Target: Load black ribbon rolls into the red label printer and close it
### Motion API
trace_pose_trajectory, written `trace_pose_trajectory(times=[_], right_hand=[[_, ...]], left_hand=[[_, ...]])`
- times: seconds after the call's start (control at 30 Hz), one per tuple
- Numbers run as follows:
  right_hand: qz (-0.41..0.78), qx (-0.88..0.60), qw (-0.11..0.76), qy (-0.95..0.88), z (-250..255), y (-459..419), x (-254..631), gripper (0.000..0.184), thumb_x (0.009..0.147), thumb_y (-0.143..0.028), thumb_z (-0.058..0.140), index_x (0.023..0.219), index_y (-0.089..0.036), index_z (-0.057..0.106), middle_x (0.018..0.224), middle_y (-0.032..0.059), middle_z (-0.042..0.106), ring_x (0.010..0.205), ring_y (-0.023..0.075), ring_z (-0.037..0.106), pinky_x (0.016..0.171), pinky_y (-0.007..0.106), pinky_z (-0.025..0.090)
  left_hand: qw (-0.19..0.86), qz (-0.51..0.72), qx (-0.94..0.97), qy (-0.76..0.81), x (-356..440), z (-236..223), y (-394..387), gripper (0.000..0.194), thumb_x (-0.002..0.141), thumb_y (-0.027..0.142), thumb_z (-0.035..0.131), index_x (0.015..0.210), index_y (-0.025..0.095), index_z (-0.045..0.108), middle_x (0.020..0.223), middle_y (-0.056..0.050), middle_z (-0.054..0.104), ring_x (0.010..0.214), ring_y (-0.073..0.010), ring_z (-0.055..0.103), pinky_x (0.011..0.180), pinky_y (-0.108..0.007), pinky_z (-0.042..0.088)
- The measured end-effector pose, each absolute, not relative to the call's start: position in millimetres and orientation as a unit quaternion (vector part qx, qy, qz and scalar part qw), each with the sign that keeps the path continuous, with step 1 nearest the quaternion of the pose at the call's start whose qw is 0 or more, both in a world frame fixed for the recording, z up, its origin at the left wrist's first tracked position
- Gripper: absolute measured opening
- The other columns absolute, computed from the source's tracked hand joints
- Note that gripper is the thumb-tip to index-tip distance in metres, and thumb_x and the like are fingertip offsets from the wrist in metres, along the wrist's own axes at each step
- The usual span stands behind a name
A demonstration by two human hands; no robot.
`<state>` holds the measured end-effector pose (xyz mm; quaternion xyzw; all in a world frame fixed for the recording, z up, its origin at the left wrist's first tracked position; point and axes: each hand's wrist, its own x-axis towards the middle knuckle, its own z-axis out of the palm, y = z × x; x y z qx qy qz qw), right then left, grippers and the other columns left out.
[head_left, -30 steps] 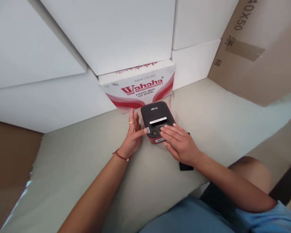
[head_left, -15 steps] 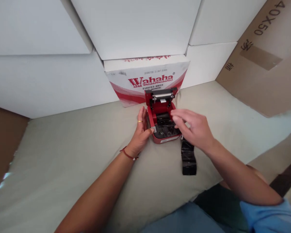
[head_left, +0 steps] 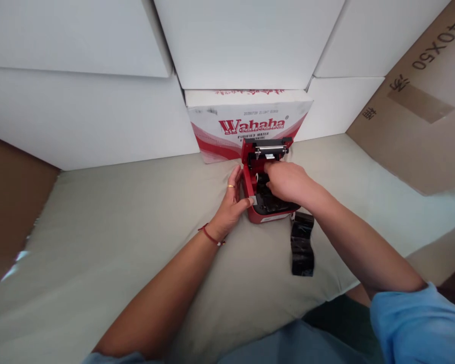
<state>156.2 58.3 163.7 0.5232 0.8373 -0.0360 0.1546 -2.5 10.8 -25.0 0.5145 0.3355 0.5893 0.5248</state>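
A red and black label printer point(head_left: 250, 212) rests on the cloth-covered surface with its lid point(head_left: 267, 142) raised. My left hand point(head_left: 231, 210) steadies its left side, thumb on the grey piece at the front corner and fingers along the red wall. Deep in the open compartment, my right hand point(head_left: 290, 183) is closed around the black ribbon roll point(head_left: 262, 179); the hand hides part of this grip. Black film lies across the printer's front. A loose strip of black ribbon point(head_left: 302, 247) trails on the cloth by the front right corner.
Directly behind the printer stands a white and red Wahaha water carton point(head_left: 212, 134). White boxes point(head_left: 246, 45) are stacked along the back. A brown cardboard box point(head_left: 413, 131) borders the right, and another brown panel point(head_left: 15, 202) the left.
My right hand has moved left and down from over the printer's right edge into the compartment. My left hand keeps its place on the printer. The whole view has shifted slightly.
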Motion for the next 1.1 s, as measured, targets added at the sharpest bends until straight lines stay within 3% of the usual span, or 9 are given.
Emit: trace_pose_trajectory(times=[0.1,0.27,0.33,0.47,0.57,0.7,0.8,0.93,1.1], right_hand=[[-0.055,0.538,0.087,0.837,179,40,175,0.041,0.107,-0.024,0.065,0.147,-0.014,0.066,0.128,0.0206,0.085,0.111,0.0367,0.082,0.082,0.039,0.056],[-0.166,0.525,-0.085,0.831,206,21,269,0.032,0.107,-0.048,0.069,0.130,-0.026,0.072,0.100,0.0057,0.084,0.080,0.0259,0.075,0.070,0.036,0.053],[-0.195,0.548,-0.094,0.808,196,28,319,0.034,0.101,-0.056,0.072,0.120,-0.028,0.074,0.088,0.0047,0.080,0.070,0.0242,0.070,0.061,0.035,0.050],[-0.198,0.607,0.022,0.770,147,50,381,0.019,0.093,-0.042,0.078,0.105,-0.027,0.077,0.102,0.0097,0.086,0.079,0.0267,0.075,0.068,0.038,0.057],[-0.145,0.640,0.066,0.752,115,49,380,0.018,0.092,-0.031,0.076,0.107,-0.024,0.081,0.103,0.0104,0.087,0.085,0.0278,0.078,0.075,0.038,0.059],[-0.136,0.608,-0.052,0.781,100,27,351,0.029,0.105,-0.031,0.062,0.123,-0.024,0.084,0.122,0.0105,0.086,0.092,0.0257,0.080,0.087,0.039,0.061],[-0.207,0.554,-0.070,0.803,91,13,335,0.028,0.106,-0.029,0.060,0.116,-0.024,0.086,0.117,0.0089,0.087,0.101,0.0258,0.081,0.092,0.038,0.061],[-0.273,0.520,-0.074,0.806,78,-1,330,0.027,0.108,-0.033,0.061,0.111,-0.023,0.086,0.106,0.0083,0.087,0.095,0.0250,0.081,0.087,0.037,0.063],[-0.233,0.516,-0.131,0.814,71,-31,332,0.032,0.105,-0.043,0.072,0.129,-0.024,0.080,0.121,0.0116,0.083,0.075,0.0228,0.074,0.074,0.041,0.066]], left_hand=[[0.517,0.586,0.523,0.339,-3,-26,10,0.114,0.087,0.058,0.088,0.179,0.046,0.022,0.195,-0.006,0.026,0.184,-0.0358,0.020,0.151,-0.060,0.018],[0.522,0.583,0.520,0.342,-5,-27,9,0.112,0.088,0.057,0.088,0.179,0.048,0.023,0.196,-0.003,0.024,0.185,-0.0354,0.018,0.152,-0.059,0.017],[0.523,0.585,0.517,0.342,-5,-27,9,0.111,0.087,0.057,0.089,0.178,0.047,0.026,0.195,-0.003,0.026,0.185,-0.0357,0.018,0.152,-0.059,0.017],[0.517,0.588,0.520,0.342,-5,-26,10,0.109,0.087,0.060,0.088,0.178,0.045,0.029,0.195,-0.003,0.026,0.184,-0.0364,0.019,0.152,-0.059,0.018],[0.517,0.592,0.519,0.336,-5,-25,11,0.108,0.087,0.062,0.089,0.177,0.045,0.032,0.195,-0.003,0.027,0.184,-0.0364,0.021,0.151,-0.057,0.021],[0.521,0.600,0.512,0.326,-5,-22,11,0.108,0.084,0.062,0.092,0.175,0.043,0.037,0.193,-0.004,0.033,0.182,-0.0370,0.024,0.151,-0.057,0.024],[0.521,0.601,0.511,0.326,-4,-21,12,0.106,0.084,0.062,0.092,0.174,0.042,0.040,0.191,-0.004,0.036,0.181,-0.0375,0.028,0.150,-0.057,0.027],[0.520,0.600,0.516,0.323,-3,-20,12,0.105,0.084,0.061,0.092,0.173,0.042,0.040,0.190,-0.005,0.037,0.181,-0.0373,0.029,0.150,-0.056,0.027],[0.515,0.598,0.516,0.334,-1,-18,11,0.104,0.085,0.058,0.088,0.174,0.039,0.038,0.190,-0.006,0.038,0.180,-0.0380,0.030,0.150,-0.057,0.027]])
